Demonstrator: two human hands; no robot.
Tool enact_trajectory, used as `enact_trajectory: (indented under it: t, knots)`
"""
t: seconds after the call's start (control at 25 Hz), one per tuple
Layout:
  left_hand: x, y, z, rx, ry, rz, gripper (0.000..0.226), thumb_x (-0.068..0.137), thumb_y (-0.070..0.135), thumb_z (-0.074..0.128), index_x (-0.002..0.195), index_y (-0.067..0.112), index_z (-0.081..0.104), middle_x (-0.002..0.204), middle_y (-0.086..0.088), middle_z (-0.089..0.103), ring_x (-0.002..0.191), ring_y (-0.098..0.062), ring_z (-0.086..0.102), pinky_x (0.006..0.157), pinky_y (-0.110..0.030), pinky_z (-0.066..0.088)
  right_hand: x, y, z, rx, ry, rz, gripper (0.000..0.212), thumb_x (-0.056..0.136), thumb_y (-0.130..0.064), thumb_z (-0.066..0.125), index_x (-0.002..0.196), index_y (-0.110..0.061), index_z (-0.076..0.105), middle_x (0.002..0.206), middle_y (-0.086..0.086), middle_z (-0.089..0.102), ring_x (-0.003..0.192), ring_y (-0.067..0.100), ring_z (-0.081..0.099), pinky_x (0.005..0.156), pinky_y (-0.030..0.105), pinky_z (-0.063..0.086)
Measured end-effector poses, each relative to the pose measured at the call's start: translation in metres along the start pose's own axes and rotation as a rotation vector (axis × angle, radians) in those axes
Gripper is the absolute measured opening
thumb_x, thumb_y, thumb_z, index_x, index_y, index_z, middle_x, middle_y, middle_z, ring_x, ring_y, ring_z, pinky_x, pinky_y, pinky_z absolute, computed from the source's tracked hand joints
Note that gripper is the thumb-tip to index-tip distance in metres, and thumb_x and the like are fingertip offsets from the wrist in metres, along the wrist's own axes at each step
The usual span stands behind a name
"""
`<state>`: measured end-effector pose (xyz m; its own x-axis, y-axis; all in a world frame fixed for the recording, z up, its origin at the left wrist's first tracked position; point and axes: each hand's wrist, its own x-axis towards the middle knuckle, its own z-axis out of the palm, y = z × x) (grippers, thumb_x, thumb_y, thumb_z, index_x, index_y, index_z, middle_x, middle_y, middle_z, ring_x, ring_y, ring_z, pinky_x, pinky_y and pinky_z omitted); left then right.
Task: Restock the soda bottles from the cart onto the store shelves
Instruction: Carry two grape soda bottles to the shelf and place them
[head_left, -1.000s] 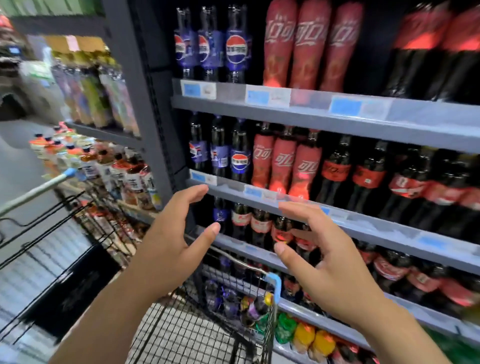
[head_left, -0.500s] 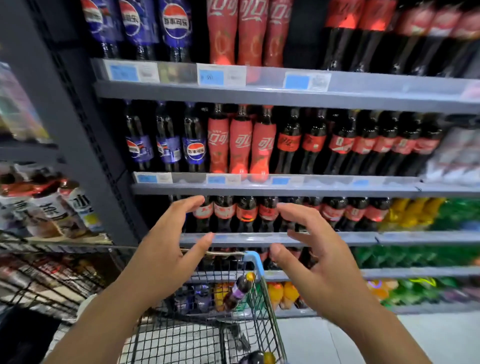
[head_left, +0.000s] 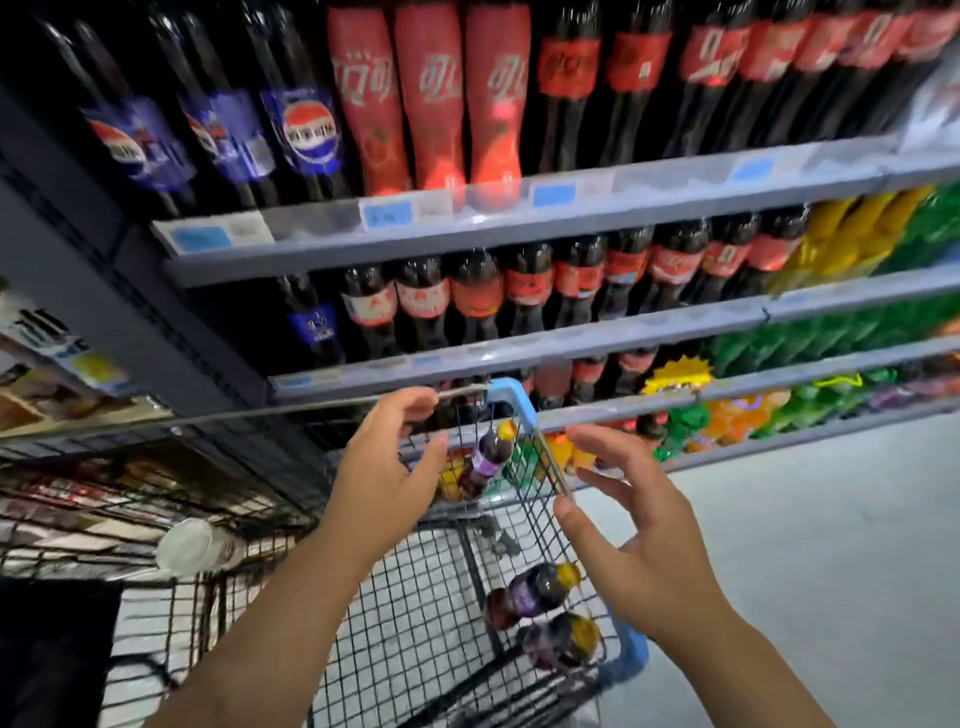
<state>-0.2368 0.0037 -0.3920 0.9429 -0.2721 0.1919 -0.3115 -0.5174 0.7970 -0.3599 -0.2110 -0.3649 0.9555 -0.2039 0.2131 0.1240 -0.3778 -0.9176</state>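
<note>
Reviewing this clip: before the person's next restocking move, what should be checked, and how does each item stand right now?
1. Hands free: left hand and right hand hold nothing. Ok.
2. Stock: the black wire cart holds three dark, purple-labelled, yellow-capped bottles. Ok.
3. Easy pick: two lie in the cart's near right corner, close to the right hand. Ok.
4. The far bottle leans at the cart's far end, beside the left hand, within reach. Ok.
5. Matching slot: the grey shelves show blue-labelled and red-labelled colas; no purple-labelled row is visible. Cannot tell.
</note>
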Motion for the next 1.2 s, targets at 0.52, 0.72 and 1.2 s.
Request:
enact_trajectory:
  t: [0.52,0.72,1.2]
  knots:
    - [0.022,-0.142,0.157,0.074,-0.208,-0.183,0.054,0.077,0.036,0.084,0.122,0.027,0.056,0.113,0.013,0.053,0.105,-0.007,0.053,0.08,-0.014,0.036,-0.032,0.136,0.041,0.035,0.005,0.108,0.052,0.086,-0.009,0.068,0.135,-0.02,0.055,0.14,-0.006,0.055,0.137,0.019,0.052,0.109,0.04,0.049]
    - [0.052,-0.175,0.194,0.194,-0.315,-0.147,0.079,0.079,0.039,0.083,0.144,0.018,0.045,0.14,-0.003,0.049,0.126,-0.024,0.051,0.098,-0.026,0.038,-0.033,0.152,0.04,0.044,0.065,0.102,0.047,0.085,-0.003,0.066,0.13,-0.009,0.056,0.136,0.004,0.056,0.133,0.023,0.054,0.105,0.035,0.051]
    - [0.045,-0.177,0.215,0.115,-0.241,-0.178,0.055,0.086,0.02,0.078,0.131,0.019,0.045,0.113,-0.001,0.05,0.122,-0.029,0.049,0.099,-0.039,0.046,-0.034,0.157,0.042,-0.047,0.023,0.058,0.043,0.088,-0.005,0.07,0.129,-0.008,0.057,0.136,0.001,0.057,0.132,0.02,0.055,0.102,0.037,0.053]
